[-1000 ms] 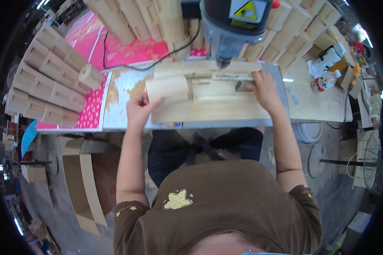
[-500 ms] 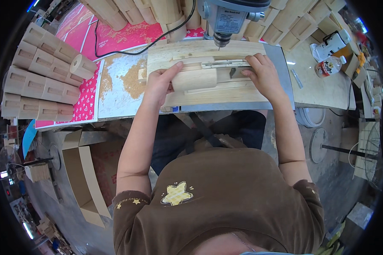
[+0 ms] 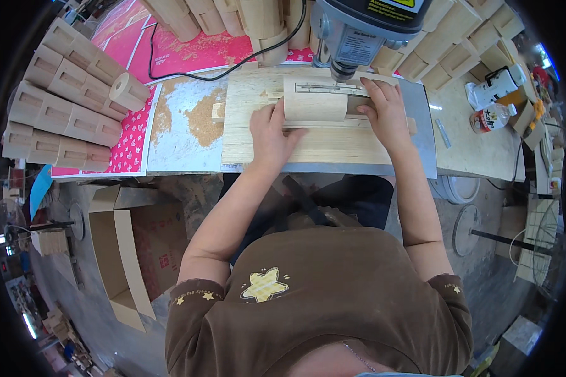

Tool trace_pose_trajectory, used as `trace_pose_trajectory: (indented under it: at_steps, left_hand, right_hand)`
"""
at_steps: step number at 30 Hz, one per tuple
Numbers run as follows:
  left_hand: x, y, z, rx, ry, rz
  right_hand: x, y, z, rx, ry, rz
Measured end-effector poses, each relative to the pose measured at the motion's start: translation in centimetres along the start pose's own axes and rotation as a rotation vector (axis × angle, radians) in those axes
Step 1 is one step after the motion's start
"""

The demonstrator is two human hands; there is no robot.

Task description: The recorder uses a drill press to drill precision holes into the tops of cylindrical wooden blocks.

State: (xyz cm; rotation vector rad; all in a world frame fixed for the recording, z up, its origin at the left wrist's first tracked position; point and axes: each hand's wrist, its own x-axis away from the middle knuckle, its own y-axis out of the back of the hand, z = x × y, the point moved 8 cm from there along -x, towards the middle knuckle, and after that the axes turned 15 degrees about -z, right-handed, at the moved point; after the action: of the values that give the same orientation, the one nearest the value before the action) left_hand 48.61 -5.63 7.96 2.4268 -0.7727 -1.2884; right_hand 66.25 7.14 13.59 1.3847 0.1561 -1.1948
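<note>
A pale wooden cylinder (image 3: 314,109) lies sideways in a wooden cradle (image 3: 333,124) on a board. Along its top rests a narrow metal strip (image 3: 324,88), probably in a slot. My left hand (image 3: 270,137) touches the cylinder's left end with its fingers, the thumb stretched out below and apart from it. At the other end, my right hand (image 3: 385,108) is closed around the cylinder, fingers on top and thumb in front. Its grip hides part of that end. Just above the strip hangs the chuck of a bench drill (image 3: 344,70); whether the bit touches the wood I cannot tell.
Several slotted wooden cylinders are stacked at left (image 3: 69,116), with more behind the drill. A black cable (image 3: 233,68) crosses the pink sheet. Sawdust (image 3: 204,119) lies left of the board (image 3: 251,154). A plastic bottle (image 3: 492,118) stands at right; a cardboard box (image 3: 122,251) sits below.
The cylinder has moved right and away from me, beneath the drill chuck. My left hand has loosened from around its left end, its thumb now spread. The whole view has shifted slightly.
</note>
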Motion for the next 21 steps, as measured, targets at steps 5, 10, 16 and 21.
trace_pose_trajectory:
  at_steps: [5,10,16,21]
  left_hand:
    - [-0.3,0.5,0.3,-0.087,-0.086,-0.030]
    - [-0.2,0.5,0.8,-0.102,-0.027,-0.021]
    - [-0.3,0.3,0.8,-0.090,-0.021,-0.018]
    - [-0.4,0.0,0.6,-0.105,-0.020,0.009]
  right_hand:
    - [-0.2,0.3,0.1,-0.187,-0.140,0.014]
    - [-6.1,8.5,-2.0,-0.465,-0.039,-0.388]
    - [-16.8,15.4,4.6,-0.288,0.048,-0.929]
    - [-16.9,13.4,5.4,0.046,-0.046,-0.307]
